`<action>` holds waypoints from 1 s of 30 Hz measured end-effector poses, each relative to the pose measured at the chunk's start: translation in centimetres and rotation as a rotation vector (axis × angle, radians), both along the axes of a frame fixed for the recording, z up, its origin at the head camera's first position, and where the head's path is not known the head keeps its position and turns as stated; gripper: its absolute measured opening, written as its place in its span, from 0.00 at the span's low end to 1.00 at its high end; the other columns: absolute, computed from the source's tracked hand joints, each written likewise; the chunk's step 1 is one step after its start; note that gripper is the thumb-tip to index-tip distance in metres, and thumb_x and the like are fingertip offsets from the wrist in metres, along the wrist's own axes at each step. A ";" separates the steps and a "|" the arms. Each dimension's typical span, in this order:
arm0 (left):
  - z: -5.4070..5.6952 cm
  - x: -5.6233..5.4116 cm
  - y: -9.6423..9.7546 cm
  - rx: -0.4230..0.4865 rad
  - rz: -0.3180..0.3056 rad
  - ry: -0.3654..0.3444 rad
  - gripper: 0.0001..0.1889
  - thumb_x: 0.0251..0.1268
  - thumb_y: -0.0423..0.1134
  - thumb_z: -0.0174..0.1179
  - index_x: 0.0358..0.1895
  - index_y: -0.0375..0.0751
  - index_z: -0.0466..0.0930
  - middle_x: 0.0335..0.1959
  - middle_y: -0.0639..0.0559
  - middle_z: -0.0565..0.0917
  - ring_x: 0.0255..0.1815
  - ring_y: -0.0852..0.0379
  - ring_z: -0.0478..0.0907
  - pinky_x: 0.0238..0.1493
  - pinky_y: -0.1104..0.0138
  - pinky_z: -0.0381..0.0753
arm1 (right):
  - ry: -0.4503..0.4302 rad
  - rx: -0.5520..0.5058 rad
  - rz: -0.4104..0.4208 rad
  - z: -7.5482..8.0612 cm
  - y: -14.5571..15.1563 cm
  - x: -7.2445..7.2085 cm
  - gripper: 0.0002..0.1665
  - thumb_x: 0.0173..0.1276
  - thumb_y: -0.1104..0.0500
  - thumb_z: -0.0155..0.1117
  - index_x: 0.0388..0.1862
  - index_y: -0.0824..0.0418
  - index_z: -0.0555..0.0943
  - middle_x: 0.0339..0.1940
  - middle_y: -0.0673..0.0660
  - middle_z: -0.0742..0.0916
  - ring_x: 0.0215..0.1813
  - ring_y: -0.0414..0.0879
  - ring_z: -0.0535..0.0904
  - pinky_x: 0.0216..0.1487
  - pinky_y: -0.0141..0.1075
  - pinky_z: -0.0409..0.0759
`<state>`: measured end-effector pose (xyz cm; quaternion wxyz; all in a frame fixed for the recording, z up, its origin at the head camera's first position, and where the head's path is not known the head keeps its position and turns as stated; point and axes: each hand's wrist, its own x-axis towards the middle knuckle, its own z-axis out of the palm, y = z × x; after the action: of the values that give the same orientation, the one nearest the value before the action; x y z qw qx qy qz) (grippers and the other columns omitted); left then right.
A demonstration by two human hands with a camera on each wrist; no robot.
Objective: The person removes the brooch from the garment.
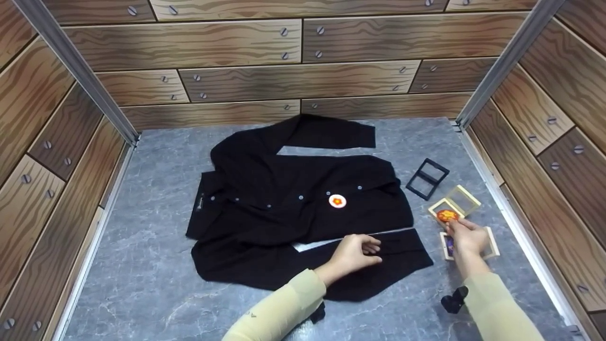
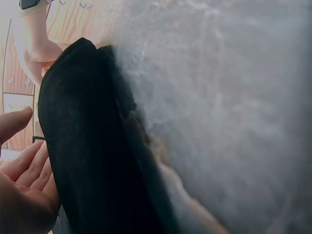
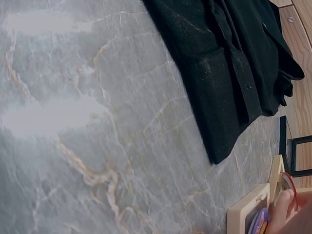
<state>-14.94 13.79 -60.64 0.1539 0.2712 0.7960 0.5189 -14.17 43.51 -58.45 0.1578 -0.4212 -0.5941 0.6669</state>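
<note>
A black button-up shirt [image 1: 284,189] lies spread with its collar to the left. On it, by the buttons, sits a white round badge [image 1: 337,201] with an orange flower. My left hand [image 1: 352,253] hovers over the lower sleeve, fingers loosely bent and holding nothing. My right hand [image 1: 468,239] pinches an orange-red round badge [image 1: 446,216] with a yellow pattern, at the yellow hinged case [image 1: 438,203]. Partly hidden under that hand is a cream hinged case [image 1: 494,242] with a purple round badge [image 3: 260,222] in it.
A black hinged frame case [image 1: 429,178] lies unfolded between the shirt and the right wall. Wood-patterned panels [image 1: 236,45] enclose the grey marbled surface [image 1: 147,189] at the back and both sides. Metal posts [image 1: 80,71] stand at the back corners.
</note>
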 end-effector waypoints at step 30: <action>0.4 -1.2 -1.3 0.015 0.062 -0.003 0.17 0.59 0.29 0.77 0.52 0.29 0.89 0.42 0.42 0.94 0.44 0.52 0.93 0.46 0.76 0.87 | -0.019 -0.010 -0.014 -0.3 0.1 -0.5 0.07 0.72 0.74 0.61 0.38 0.63 0.80 0.11 0.42 0.83 0.19 0.30 0.84 0.34 0.23 0.87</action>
<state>-16.12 12.48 -60.23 0.1368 0.2466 0.7998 0.5298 -14.63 43.65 -58.73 0.1548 -0.4325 -0.5890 0.6648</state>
